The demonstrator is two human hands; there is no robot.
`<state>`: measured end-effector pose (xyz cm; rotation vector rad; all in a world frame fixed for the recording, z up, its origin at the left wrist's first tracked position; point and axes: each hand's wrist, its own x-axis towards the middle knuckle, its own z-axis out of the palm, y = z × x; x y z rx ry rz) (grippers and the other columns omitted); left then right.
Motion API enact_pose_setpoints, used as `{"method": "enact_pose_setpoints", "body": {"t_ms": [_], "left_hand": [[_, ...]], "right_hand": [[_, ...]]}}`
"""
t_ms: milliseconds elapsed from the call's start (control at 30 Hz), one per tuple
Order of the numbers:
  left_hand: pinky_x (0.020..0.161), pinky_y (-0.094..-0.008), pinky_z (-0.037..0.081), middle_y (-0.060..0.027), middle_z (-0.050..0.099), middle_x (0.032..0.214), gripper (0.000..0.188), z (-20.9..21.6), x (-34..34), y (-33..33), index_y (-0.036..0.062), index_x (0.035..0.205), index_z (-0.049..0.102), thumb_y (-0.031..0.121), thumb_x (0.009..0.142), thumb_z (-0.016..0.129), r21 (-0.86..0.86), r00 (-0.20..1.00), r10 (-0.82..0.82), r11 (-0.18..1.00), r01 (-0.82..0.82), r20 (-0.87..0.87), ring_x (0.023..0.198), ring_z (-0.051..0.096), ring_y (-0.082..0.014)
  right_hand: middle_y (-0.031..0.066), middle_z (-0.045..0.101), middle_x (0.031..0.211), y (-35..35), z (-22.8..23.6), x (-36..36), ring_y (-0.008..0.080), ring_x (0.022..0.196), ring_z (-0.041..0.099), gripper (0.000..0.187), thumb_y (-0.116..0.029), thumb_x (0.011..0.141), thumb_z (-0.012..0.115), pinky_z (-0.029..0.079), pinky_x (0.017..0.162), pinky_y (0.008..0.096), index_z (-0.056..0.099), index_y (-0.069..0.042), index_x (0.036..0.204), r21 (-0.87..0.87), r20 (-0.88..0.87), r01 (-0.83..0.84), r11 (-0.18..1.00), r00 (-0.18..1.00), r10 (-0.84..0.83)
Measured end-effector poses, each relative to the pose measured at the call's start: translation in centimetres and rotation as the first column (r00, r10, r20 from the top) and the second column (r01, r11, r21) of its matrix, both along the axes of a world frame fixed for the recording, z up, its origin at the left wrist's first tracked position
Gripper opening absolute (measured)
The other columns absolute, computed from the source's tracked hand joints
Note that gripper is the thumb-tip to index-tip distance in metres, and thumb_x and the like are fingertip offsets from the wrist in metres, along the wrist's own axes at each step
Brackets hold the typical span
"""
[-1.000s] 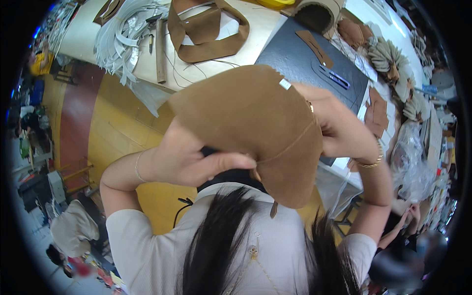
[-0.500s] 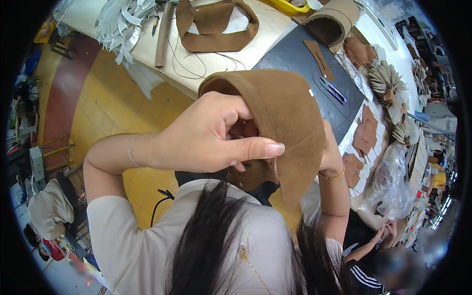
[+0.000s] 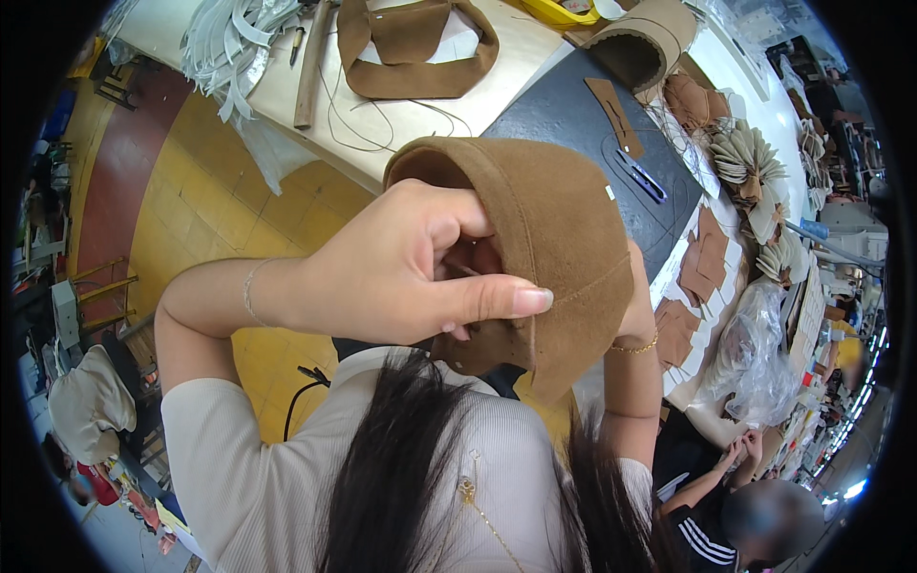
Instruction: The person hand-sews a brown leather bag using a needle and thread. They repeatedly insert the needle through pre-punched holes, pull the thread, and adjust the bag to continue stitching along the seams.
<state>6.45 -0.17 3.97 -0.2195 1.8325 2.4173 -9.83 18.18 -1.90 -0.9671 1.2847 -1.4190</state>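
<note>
A curved brown suede bag piece (image 3: pixel 559 234), stitched along its seams and marked with a small white tag, is held up in front of my chest. My left hand (image 3: pixel 430 263) grips its near left edge, thumb lying along the outside and fingers curled into the hollow. On the far right side, my right hand (image 3: pixel 638 301) holds the same piece. Its fingers are hidden behind the suede.
Ahead, a worktable (image 3: pixel 401 143) carries another brown suede bag piece (image 3: pixel 420 81), a wooden stick (image 3: pixel 313 67) and loose cord. On a dark mat (image 3: pixel 554 110) lies a purple cutter (image 3: pixel 645 180). Cut brown pieces (image 3: pixel 705 256) and plastic (image 3: pixel 755 353) lie to the right, near a co-worker's hands (image 3: pixel 745 449).
The bag piece has turned slightly in my hands; its lower tip is drawn up and its white tag has shifted down and right. Both hands keep hold.
</note>
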Motion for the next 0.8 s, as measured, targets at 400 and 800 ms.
{"method": "enact_pose_setpoints", "body": {"t_ms": [400, 800], "left_hand": [[0.05, -0.0172, 0.051, -0.0068, 0.067, 0.093, 0.033, 0.5, -0.4, -0.2, -0.0023, 0.109, 0.061, 0.02, 0.087, 0.071, 0.034, 0.992, 0.044, 0.998, -0.048, 0.116, 0.071, 0.061, -0.0055], [0.044, -0.0173, 0.046, -0.0047, 0.065, 0.094, 0.037, -1.5, -2.1, -0.6, -0.002, 0.113, 0.058, 0.021, 0.087, 0.071, 0.023, 0.96, 0.277, 0.96, -0.279, 0.049, 0.067, 0.058, -0.0037]], "right_hand": [[0.0118, 0.067, 0.105, -0.8, -0.4, -0.6, 0.0211, 0.102, 0.061, 0.038, -0.015, 0.074, 0.077, 0.047, 0.088, 0.0325, 0.065, 0.003, 0.105, -0.058, -0.151, -0.05, 0.997, 0.988, 0.041], [0.0115, 0.059, 0.11, -2.2, 1.7, -3.1, 0.0228, 0.102, 0.059, 0.033, 0.002, 0.082, 0.061, 0.045, 0.093, 0.0333, 0.059, 0.0, 0.115, -0.251, -0.442, 0.673, 0.696, 0.56, -0.701]]}}
